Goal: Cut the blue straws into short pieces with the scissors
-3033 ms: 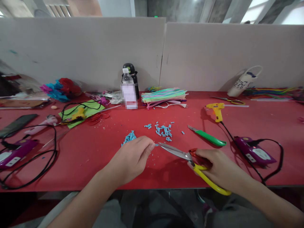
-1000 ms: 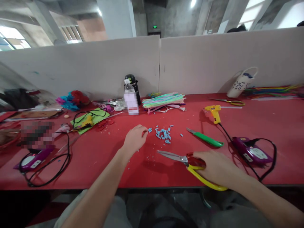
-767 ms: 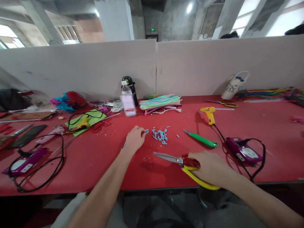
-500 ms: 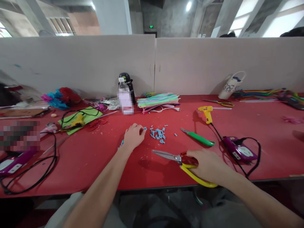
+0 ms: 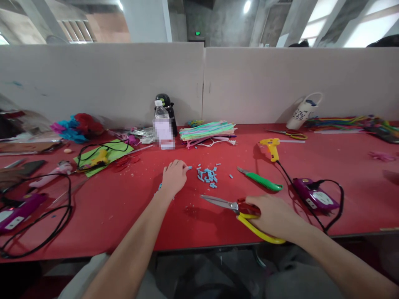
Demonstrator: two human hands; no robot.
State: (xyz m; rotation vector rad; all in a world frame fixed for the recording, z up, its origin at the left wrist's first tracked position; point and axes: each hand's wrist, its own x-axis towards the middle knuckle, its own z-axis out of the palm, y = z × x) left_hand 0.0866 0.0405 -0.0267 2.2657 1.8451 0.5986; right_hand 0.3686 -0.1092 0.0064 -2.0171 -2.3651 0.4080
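1. The yellow-and-red-handled steel scissors (image 5: 232, 205) are gripped by their handles in the right hand (image 5: 274, 214), close to the near edge of the red table (image 5: 124, 216). The blades are closed and pointed toward 10 o'clock.
2. At 10 o'clock from the scissors, well apart from them, the left hand (image 5: 173, 177) is laid palm down on the table with its fingers curled. Whether anything is pinched beneath them cannot be told.
3. One small blue cut piece (image 5: 189, 167) is seen right at that hand's fingertips. A scatter of small blue cut pieces (image 5: 207, 175) is spread just beside the hand, at 3 o'clock.
4. A green-handled utility knife (image 5: 258, 179) is laid flat at 12 o'clock from the right hand, apart from it.
5. Farther back, at 12 o'clock from the scatter, a stack of pastel-coloured strips (image 5: 207, 131) is piled. A clear plastic bottle (image 5: 161, 124) is stood upright at 9 o'clock from the stack.
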